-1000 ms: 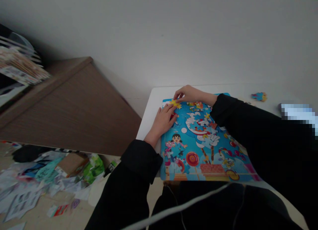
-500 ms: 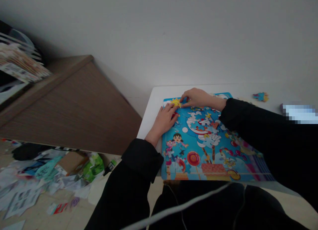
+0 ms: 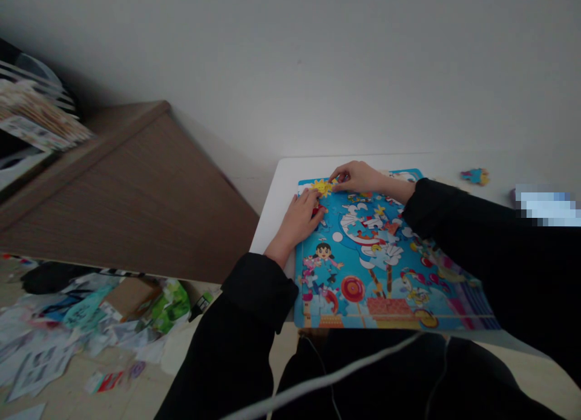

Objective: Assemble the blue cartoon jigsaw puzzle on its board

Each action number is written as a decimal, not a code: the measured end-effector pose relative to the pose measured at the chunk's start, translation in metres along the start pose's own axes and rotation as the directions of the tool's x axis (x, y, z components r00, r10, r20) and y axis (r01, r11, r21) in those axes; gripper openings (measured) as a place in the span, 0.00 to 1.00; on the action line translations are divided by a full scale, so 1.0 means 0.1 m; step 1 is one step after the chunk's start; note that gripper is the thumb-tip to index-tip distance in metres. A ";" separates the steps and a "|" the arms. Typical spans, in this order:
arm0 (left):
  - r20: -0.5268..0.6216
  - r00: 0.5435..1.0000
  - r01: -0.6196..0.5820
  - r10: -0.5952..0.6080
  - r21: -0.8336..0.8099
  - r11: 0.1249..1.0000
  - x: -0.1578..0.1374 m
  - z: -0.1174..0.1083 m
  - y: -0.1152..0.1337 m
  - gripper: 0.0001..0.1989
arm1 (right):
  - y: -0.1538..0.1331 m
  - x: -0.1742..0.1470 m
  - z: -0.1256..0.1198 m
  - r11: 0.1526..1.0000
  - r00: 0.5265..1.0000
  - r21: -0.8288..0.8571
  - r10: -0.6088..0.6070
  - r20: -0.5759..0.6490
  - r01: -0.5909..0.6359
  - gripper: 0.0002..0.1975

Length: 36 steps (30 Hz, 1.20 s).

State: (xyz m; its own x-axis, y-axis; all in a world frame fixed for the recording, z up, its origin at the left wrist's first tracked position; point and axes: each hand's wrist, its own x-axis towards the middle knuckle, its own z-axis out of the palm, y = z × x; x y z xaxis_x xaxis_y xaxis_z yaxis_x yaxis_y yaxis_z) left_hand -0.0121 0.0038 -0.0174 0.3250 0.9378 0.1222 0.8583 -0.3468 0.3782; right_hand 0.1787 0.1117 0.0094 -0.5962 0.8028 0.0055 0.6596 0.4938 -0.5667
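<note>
A blue cartoon jigsaw puzzle [image 3: 338,265] lies on the white table, with a large white-and-blue figure in its middle and loose pieces heaped over it. Near its upper left corner is a yellow smiling sun [image 3: 322,187]. My left hand [image 3: 299,217] lies on the left edge of the puzzle, fingers stretched out flat, fingertips just below the sun. At the sun's right edge my right hand [image 3: 358,177] is closed in a pinch on a small puzzle piece [image 3: 333,182], mostly hidden by the fingers. My right forearm covers part of the upper right of the puzzle.
Another loose puzzle piece [image 3: 475,176] lies on the white table [image 3: 279,196] at the right, near a blurred-out object [image 3: 547,205]. A brown wooden cabinet [image 3: 136,196] stands to the left. Papers, bags and a cardboard box [image 3: 131,298] litter the floor. A white cable [image 3: 336,377] crosses my lap.
My right hand has shifted slightly right, and its fingertips sit closer together at the sun. More of the sun shows. My left hand has stayed nearly in place, its fingertips slightly lower.
</note>
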 end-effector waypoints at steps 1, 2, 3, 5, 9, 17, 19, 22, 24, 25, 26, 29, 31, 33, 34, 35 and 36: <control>-0.001 1.000 0.000 0.000 0.000 1.000 0.00 0.00 0.00 0.18 | 0.01 0.00 0.01 0.995 0.998 0.086 0.059 0.009 -0.059 0.19; -0.001 1.000 -0.001 0.001 0.000 1.000 0.00 0.00 0.00 0.17 | 0.01 0.01 0.02 0.977 0.993 0.176 0.119 0.025 -0.122 0.18; -0.001 1.000 -0.003 0.003 0.000 1.000 0.00 0.01 -0.01 0.17 | 0.01 0.01 0.03 0.950 0.984 0.258 0.171 0.049 -0.178 0.18; -0.007 1.000 -0.007 0.007 0.001 1.000 0.00 0.01 -0.01 0.17 | -0.02 0.00 0.07 0.899 0.968 0.359 0.234 0.090 -0.251 0.18; -0.014 1.000 -0.010 0.010 0.005 1.000 0.00 0.02 -0.01 0.18 | -0.10 -0.03 0.13 0.853 0.954 0.427 0.271 0.128 -0.300 0.15; 0.008 1.000 -0.028 0.028 0.041 0.999 0.01 0.00 0.00 0.20 | -0.17 -0.03 0.15 0.995 0.996 0.047 0.092 0.003 -0.092 0.15; 0.016 1.000 -0.015 0.015 0.055 0.998 0.00 0.00 0.00 0.21 | -0.15 -0.03 0.13 0.997 0.999 -0.074 0.031 -0.014 -0.031 0.17; 0.029 1.000 -0.001 -0.001 0.068 0.998 0.00 -0.01 0.01 0.21 | -0.10 -0.05 0.10 0.984 0.999 -0.174 -0.041 -0.014 0.038 0.18; 0.037 0.999 0.002 -0.004 0.071 0.997 0.00 -0.01 0.01 0.22 | -0.06 -0.06 0.08 0.982 0.998 -0.181 -0.059 -0.004 0.057 0.18; 0.041 0.999 0.002 -0.005 0.074 0.997 0.00 -0.01 0.01 0.22 | -0.05 -0.07 0.07 0.983 0.998 -0.174 -0.059 0.004 0.059 0.18; 0.043 0.999 0.002 -0.005 0.077 0.997 0.00 -0.01 0.01 0.22 | -0.03 -0.08 0.06 0.985 0.998 -0.163 -0.058 0.013 0.059 0.18; 0.035 0.999 -0.006 0.003 0.085 0.996 0.00 -0.01 0.01 0.22 | -0.02 -0.09 0.06 0.988 0.998 -0.144 -0.049 0.025 0.053 0.17; 0.026 1.000 -0.012 0.010 0.089 0.996 0.00 -0.01 0.01 0.22 | -0.03 -0.09 0.06 0.986 0.999 -0.155 -0.052 0.013 0.053 0.16; 0.026 1.000 -0.012 0.009 0.095 0.995 0.00 -0.01 0.02 0.22 | -0.04 -0.10 0.08 0.984 0.998 -0.166 -0.063 -0.001 0.062 0.16; 0.030 1.000 -0.009 0.006 0.097 0.995 0.00 -0.02 0.03 0.22 | -0.05 -0.10 0.09 0.984 0.998 -0.165 -0.064 -0.006 0.062 0.16; 0.034 0.999 -0.008 0.005 0.098 0.995 0.00 -0.02 0.03 0.22 | -0.06 -0.10 0.09 0.985 0.998 -0.160 -0.061 -0.007 0.059 0.16; 0.037 0.999 -0.009 0.006 0.097 0.995 -0.01 -0.02 0.03 0.22 | -0.06 -0.10 0.10 0.986 0.998 -0.155 -0.055 -0.009 0.053 0.16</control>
State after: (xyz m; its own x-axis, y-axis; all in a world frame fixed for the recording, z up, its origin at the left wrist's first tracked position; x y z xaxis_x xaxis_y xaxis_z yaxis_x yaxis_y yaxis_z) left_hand -0.0106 0.0023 -0.0144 0.3442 0.9345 0.0906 0.8899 -0.3555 0.2858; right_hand 0.1759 0.0978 0.0049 -0.6279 0.7771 0.0442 0.6899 0.5819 -0.4306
